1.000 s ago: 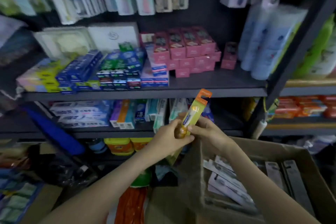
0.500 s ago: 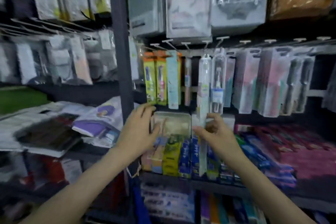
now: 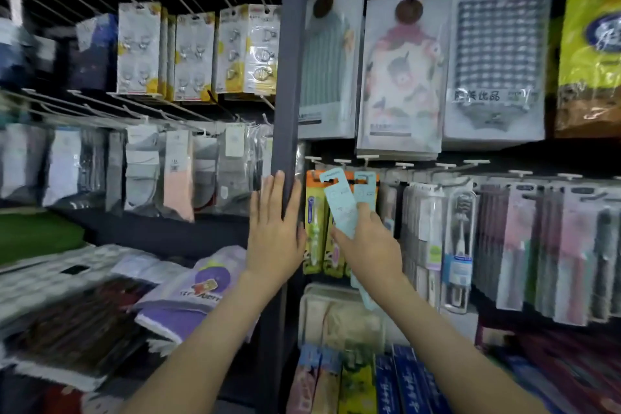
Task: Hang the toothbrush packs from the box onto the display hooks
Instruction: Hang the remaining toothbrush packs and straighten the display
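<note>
The right hand (image 3: 368, 245) has its grip clenched around the middle of a light-blue toothbrush pack (image 3: 339, 202), held tilted with its hang tab just below the display hooks (image 3: 336, 163) and in front of the orange packs (image 3: 314, 222). The left hand (image 3: 274, 239) is released, fingers straight, lying flat against the dark upright post (image 3: 289, 77)

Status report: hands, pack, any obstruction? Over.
Left hand open, flat on the dark upright post. Right hand grips the light blue toothbrush pack, tab tilted up near the hooks, seemingly unhung. Orange packs hang right behind.
</note>
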Tool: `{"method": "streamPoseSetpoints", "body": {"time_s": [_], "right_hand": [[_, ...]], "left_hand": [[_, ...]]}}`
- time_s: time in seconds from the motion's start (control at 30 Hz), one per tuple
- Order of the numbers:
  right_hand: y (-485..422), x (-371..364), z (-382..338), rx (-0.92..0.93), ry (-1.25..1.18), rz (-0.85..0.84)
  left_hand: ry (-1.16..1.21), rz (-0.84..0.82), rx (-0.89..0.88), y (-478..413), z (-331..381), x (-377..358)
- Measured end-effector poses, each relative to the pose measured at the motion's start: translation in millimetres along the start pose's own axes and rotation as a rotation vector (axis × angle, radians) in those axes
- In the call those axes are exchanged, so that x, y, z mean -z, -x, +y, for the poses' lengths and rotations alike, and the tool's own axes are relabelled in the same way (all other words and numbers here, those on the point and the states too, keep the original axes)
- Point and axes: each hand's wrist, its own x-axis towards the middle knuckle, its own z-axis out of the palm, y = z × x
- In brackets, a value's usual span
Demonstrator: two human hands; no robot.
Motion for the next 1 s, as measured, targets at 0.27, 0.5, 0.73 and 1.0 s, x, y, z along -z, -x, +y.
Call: {"method": "streamPoseSetpoints", "body": {"time_s": [0.27,0.5,0.73,1.0], "right_hand": [[-24.2,-28.3,2.5,-0.092,-0.106,0.096],[-28.0,-43.9,-3.2,-0.132,-0.184,0.159],[-22.2,-44.0,-8.7,-0.176,-0.221,0.185],[-22.9,-33.7,-9.4,-0.196,-0.228,0.157]], "left_hand": [[0.114,0.147,-0.087,1.0,-10.0,-13.4],[0.134,0.163,-0.079,2.5,-14.1,-16.1],[0.09,0.189,-0.048,4.1,-6.0,-18.5],[-0.059,0.207,-0.158,6.2,-1.3,-17.4]]}}
